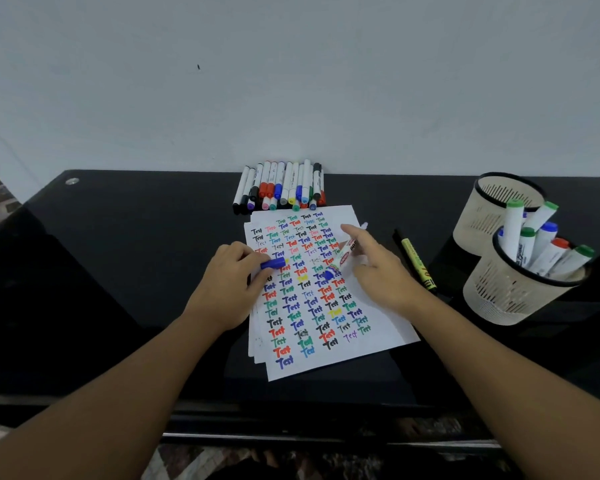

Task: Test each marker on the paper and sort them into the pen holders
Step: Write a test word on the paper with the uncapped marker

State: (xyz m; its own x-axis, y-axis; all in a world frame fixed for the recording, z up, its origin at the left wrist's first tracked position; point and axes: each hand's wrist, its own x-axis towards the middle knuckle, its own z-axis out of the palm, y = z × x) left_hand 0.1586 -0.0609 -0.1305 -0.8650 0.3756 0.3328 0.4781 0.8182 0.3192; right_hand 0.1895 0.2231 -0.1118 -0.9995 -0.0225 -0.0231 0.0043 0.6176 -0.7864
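A white sheet of paper (381,327) covered in coloured "Test" words lies mid-table. My right hand (378,268) grips an uncapped blue marker (343,256), its tip on or just above the paper. My left hand (232,282) rests on the paper's left edge and pinches the blue cap (274,263). A row of several capped markers (281,185) lies against the wall behind the paper. Two beige mesh pen holders stand at the right: the near holder (510,299) has several markers in it, and the far holder (478,216) looks empty.
A black and yellow marker (416,263) lies on the black table (118,271) between the paper and the holders. The white wall runs along the table's far edge. More sheets lie under the top sheet.
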